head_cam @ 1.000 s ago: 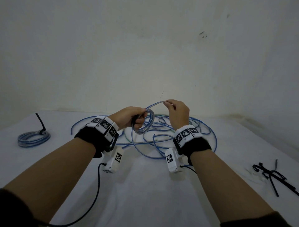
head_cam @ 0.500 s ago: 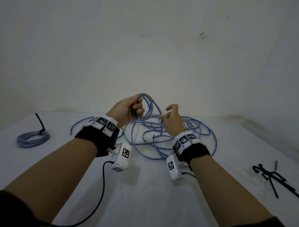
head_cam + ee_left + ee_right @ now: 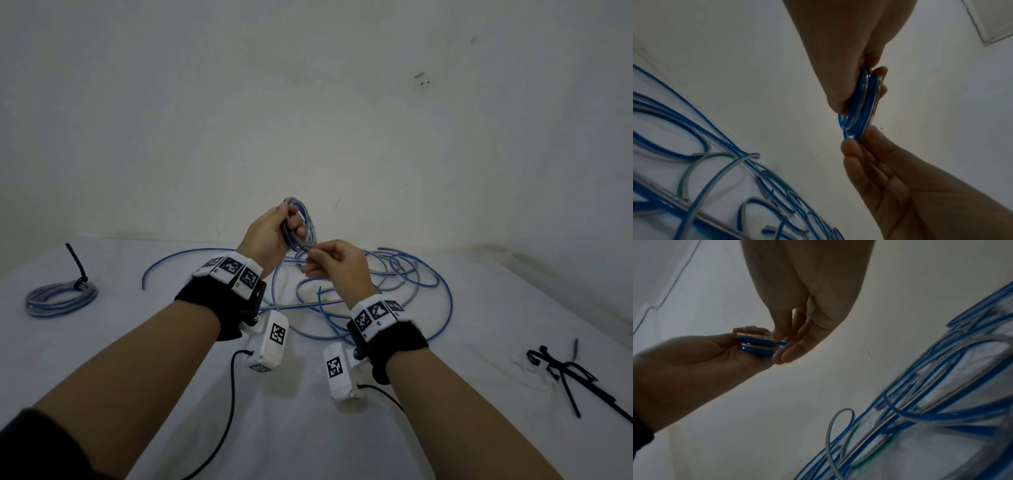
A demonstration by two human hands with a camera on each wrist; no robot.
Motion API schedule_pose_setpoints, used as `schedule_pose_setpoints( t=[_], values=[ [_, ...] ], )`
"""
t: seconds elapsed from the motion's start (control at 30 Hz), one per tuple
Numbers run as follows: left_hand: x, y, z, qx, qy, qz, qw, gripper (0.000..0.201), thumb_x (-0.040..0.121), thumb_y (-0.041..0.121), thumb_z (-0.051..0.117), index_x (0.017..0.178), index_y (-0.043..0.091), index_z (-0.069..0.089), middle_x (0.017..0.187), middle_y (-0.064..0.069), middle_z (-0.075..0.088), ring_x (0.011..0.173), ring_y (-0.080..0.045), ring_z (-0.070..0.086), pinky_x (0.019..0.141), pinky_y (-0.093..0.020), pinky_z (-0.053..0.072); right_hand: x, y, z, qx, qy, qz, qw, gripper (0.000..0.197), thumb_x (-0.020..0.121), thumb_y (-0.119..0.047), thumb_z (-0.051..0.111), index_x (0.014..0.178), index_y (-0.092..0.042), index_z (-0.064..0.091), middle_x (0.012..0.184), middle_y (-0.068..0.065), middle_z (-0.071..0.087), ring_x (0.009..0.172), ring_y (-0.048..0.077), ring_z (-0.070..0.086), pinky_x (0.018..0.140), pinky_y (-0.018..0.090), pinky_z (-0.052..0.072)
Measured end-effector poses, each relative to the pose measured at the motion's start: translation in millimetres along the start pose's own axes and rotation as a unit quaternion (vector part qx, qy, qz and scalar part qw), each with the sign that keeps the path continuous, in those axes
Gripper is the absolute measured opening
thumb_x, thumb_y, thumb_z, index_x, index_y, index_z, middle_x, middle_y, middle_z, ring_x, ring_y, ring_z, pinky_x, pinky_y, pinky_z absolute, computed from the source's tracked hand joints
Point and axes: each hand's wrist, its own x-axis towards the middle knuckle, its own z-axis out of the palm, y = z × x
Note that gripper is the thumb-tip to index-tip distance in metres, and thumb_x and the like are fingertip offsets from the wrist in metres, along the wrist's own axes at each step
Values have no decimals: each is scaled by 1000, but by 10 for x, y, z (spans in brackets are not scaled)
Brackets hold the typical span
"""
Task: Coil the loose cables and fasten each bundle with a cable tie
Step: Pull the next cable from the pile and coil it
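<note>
Gripping one small coil [image 3: 301,222] of blue cable above the table [image 3: 308,428], the left hand [image 3: 270,236] curls round its loops; the right hand [image 3: 337,263] pinches the coil's lower edge. One loose tangle [image 3: 394,294] lies beneath, one tied bundle [image 3: 60,298] far left, several black ties [image 3: 568,373] right.

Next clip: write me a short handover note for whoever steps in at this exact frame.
Left hand grips the part-wound coil, raised above the table.
Right hand pinches the cable just below that coil.
Loose cables lie tangled mid-table.
Done: one tied bundle at far left.
Left: finish winding, take a tie from the black cable ties at right, fasten, then coil whatever remains.
</note>
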Motion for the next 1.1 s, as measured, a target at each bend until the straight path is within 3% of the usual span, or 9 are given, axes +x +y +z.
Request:
schedule_pose_setpoints(
  t=[0.23, 0.5, 0.63, 0.7, 0.77, 0.83, 0.93, 1.0, 1.1],
  values=[
    [19, -117, 125, -45, 19, -12, 999, 29, 103, 28, 28, 83, 12, 44, 70, -1, 48, 59, -14, 53, 61, -25, 47, -46, 23, -7, -31, 24, 5, 999, 10, 92, -7, 58, 84, -1, 58, 66, 11, 61, 44, 13, 59, 47, 24, 51],
    [21, -190, 193, 131, 15, 17, 991, 30, 102, 25, 28, 83, 11, 47, 55, 5, 46, 40, -6, 34, 40, -18, 34, -99, -30, -143, -75, 17, -23, 997, 18, 84, -15, 70, 81, -2, 58, 65, 11, 62, 48, 16, 60, 50, 27, 51],
    [22, -220, 179, 232, 23, 4, 972, 38, 101, 24, 32, 76, 6, 54, 45, 3, 48, 31, -6, 32, 36, -16, 27, 22, -121, -318, -154, 91, -111, 978, 9, 89, -19, 62, 94, -11, 62, 92, 7, 65, 75, 12, 60, 69, 25, 48],
    [7, -240, 198, 275, 15, -19, 961, 43, 101, 26, 33, 71, 5, 56, 43, 2, 48, 30, -7, 31, 35, -14, 25, 87, -183, -380, -220, 46, -129, 966, 22, 95, -17, 52, 116, -17, 59, 119, 1, 57, 99, 10, 54, 83, 16, 42],
    [0, -250, 229, 293, 8, -38, 955, 47, 101, 29, 32, 68, 6, 57, 43, 0, 48, 29, -8, 29, 36, -13, 23, 126, -231, -381, -241, -29, -106, 964, 29, 99, -18, 45, 125, -14, 56, 123, -2, 56, 109, 8, 50, 91, 12, 39],
    [18, -248, 256, 300, 12, -43, 953, 47, 101, 30, 31, 68, 5, 54, 44, -2, 48, 29, -8, 27, 36, -13, 22, 136, -241, -371, -223, -66, -82, 969, 25, 100, -16, 42, 116, -7, 59, 105, 1, 62, 99, 12, 57, 91, 20, 44],
    [47, -244, 263, 315, 31, -26, 948, 47, 101, 36, 27, 76, 5, 51, 53, -5, 47, 32, -8, 31, 37, -15, 26, 97, -223, -372, -160, -59, -35, 985, 19, 100, -17, 41, 99, -4, 55, 72, 4, 56, 66, 14, 58, 65, 20, 48],
    [51, -247, 253, 309, 44, -5, 950, 48, 101, 42, 24, 83, 6, 50, 60, -8, 52, 39, -11, 42, 41, -21, 36, 81, -196, -348, -139, -26, -22, 990, 19, 100, -19, 40, 95, -6, 54, 64, 3, 49, 56, 13, 50, 56, 19, 44],
    [52, -263, 245, 268, 83, 13, 960, 46, 100, 44, 24, 97, 6, 50, 77, -9, 59, 65, -19, 59, 61, -28, 52, 110, -142, -315, -105, 30, -20, 994, 19, 101, -20, 40, 88, -12, 52, 64, -1, 44, 46, 5, 44, 59, 29, 43]
  ],
)
